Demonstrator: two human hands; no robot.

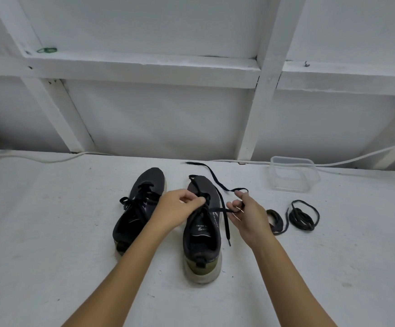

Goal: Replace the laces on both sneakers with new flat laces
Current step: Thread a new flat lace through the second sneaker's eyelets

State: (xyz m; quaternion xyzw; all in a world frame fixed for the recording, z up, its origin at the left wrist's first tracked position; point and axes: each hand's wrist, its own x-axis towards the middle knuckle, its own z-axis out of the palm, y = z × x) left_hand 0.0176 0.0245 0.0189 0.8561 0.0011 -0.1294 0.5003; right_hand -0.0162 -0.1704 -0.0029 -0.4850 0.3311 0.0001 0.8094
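Two black sneakers stand side by side on the white table, toes pointing away. The left sneaker [137, 208] is laced with a flat black lace tied over its tongue. My left hand [180, 208] pinches the lacing on top of the right sneaker [202, 234]. My right hand [244, 213] holds a strand of the flat black lace [215, 179] just right of that shoe; one long end trails back across the table, another end hangs down beside the shoe. Two coiled round black laces [302, 215] lie to the right.
A clear plastic container [293, 174] stands at the back right of the table [50, 232]. A white cable [50, 159] runs along the back edge under the white framed wall.
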